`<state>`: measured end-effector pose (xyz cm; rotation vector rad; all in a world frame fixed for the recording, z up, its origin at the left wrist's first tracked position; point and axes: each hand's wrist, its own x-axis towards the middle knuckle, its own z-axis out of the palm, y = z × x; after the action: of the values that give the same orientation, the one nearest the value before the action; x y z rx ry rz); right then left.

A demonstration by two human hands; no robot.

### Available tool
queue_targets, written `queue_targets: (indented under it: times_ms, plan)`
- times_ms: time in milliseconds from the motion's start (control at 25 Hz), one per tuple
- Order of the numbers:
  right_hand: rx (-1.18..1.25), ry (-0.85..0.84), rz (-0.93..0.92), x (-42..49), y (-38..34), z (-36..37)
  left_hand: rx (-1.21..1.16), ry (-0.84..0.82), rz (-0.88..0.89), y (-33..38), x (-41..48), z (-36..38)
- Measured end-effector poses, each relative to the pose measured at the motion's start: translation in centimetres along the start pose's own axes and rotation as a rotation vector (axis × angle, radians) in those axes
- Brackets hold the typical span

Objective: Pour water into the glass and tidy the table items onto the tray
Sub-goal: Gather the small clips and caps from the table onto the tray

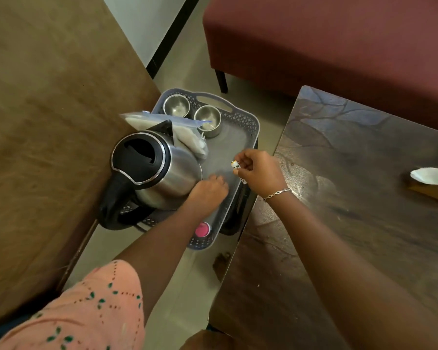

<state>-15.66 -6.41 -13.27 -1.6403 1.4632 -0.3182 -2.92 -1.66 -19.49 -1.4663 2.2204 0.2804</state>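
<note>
A grey plastic tray (240,132) sits low between two tables. On it stand a steel electric kettle (159,168) with a black lid, two steel cups (176,105) (208,120), a clear bag of white stuff (187,137) and a pink-lidded item (202,229). My left hand (209,189) rests on the tray floor right beside the kettle's base, fingers curled; whether it holds anything is hidden. My right hand (258,170) hovers over the tray's right side, pinching a small white sachet (235,164). No glass is visible.
A brown wooden table (48,122) lies to the left, a dark glossy table (352,198) to the right with a white paper item (430,175) at its far edge. A maroon sofa (326,41) stands behind. Tiled floor shows around the tray.
</note>
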Motion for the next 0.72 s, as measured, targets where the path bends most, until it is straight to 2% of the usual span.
queue_targets:
  times_ms: [120, 440, 560, 720]
  plan:
    - [-0.081, -0.02, 0.0, 0.5, -0.1, 0.7, -0.043, 0.008, -0.064, 0.3, -0.4, -0.3]
    - [-0.274, -0.092, -0.042, 2.5, -0.2, 2.4, -0.011, -0.029, -0.043, 0.0, 0.0, 0.5]
    - [-0.366, -0.161, -0.062, 3.3, 0.0, 3.0, -0.007, 0.039, -0.072, 0.6, -0.6, 1.0]
    - [-0.563, -0.247, -0.121, 3.7, 0.0, 4.2, -0.276, 0.117, -0.169, 1.6, -3.8, 1.2]
